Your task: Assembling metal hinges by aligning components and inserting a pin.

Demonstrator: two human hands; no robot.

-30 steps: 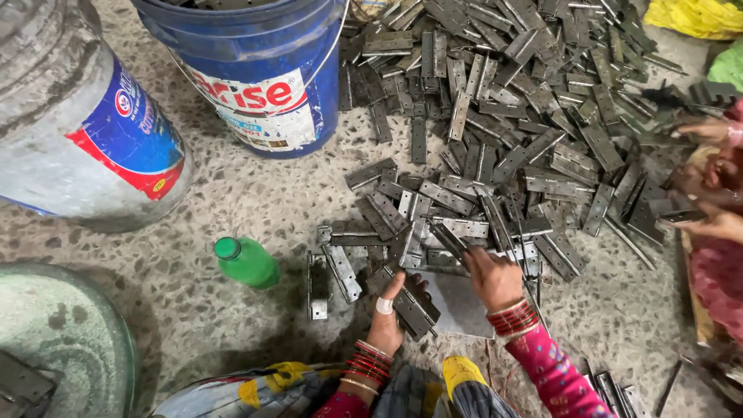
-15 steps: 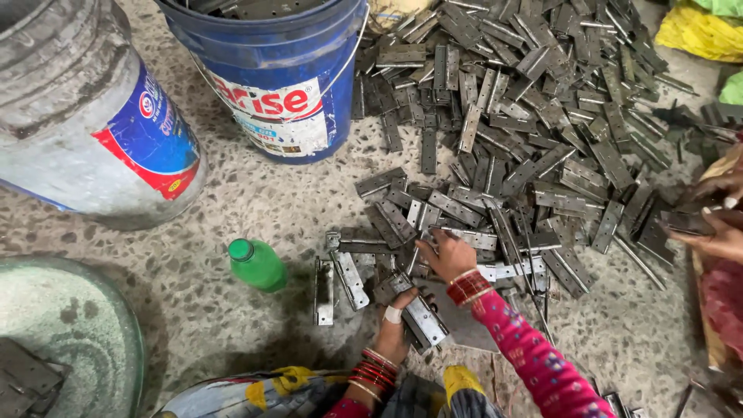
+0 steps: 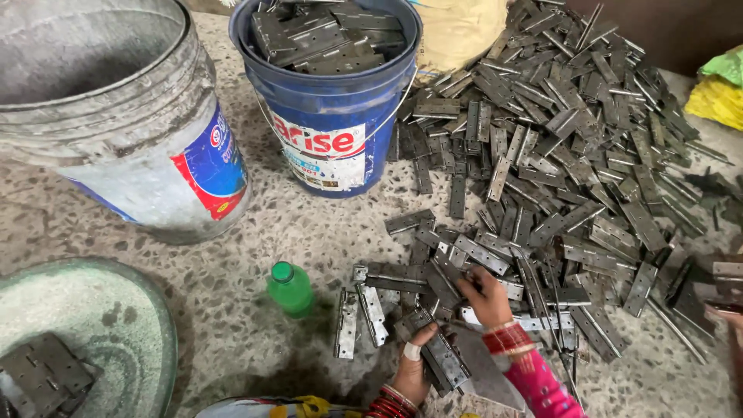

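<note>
The left hand (image 3: pixel 412 370), at the near edge of the view with a white bandage on the thumb and red bangles at the wrist, is closed around a small stack of metal hinges (image 3: pixel 443 359), thumb on top and fingers curled beneath. Just to its right and slightly farther away, the right hand (image 3: pixel 486 296), with a red bangle and a pink patterned sleeve, reaches palm-down into scattered hinges, fingers bent and pinching at a hinge on the floor (image 3: pixel 474 283); how firmly it grips cannot be told.

At the far left stands a large grey bucket (image 3: pixel 131 147) with a red and blue label. Near left, a round green-rimmed basin (image 3: pixel 147 317) holds a few dark hinges. A small green plastic bottle (image 3: pixel 290 288) stands upright on the speckled stone floor (image 3: pixel 232 333), left of the hands. Between bottle and hands lie two pale opened hinges (image 3: pixel 360 317), side by side. Beyond, a blue bucket (image 3: pixel 333 116) is filled to the top with hinges. A broad heap of loose hinges (image 3: pixel 557 139) spreads from the hands to the far right. A yellow and green bag (image 3: pixel 720 89) lies at the far right edge.
</note>
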